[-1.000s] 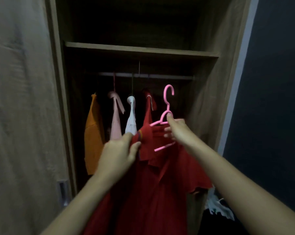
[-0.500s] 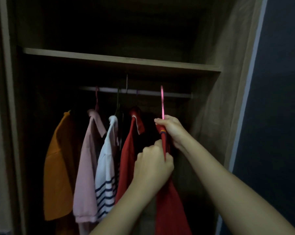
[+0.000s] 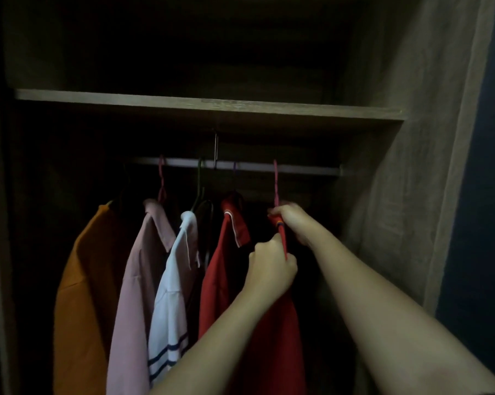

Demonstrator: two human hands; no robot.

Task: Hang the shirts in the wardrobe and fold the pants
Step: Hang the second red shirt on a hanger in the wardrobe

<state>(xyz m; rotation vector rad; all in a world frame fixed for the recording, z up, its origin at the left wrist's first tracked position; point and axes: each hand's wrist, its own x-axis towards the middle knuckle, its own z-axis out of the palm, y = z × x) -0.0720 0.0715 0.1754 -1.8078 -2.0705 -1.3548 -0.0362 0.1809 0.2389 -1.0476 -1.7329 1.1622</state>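
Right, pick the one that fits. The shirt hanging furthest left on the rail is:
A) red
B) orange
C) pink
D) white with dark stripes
B: the orange shirt hangs at the left end of the rail; the pink shirt, white striped shirt, hung red shirt and held red shirt follow to its right.

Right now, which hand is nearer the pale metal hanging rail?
Right. The right hand grips the pink plastic hanger's neck below the rail; the left hand holds the red shirt lower down.
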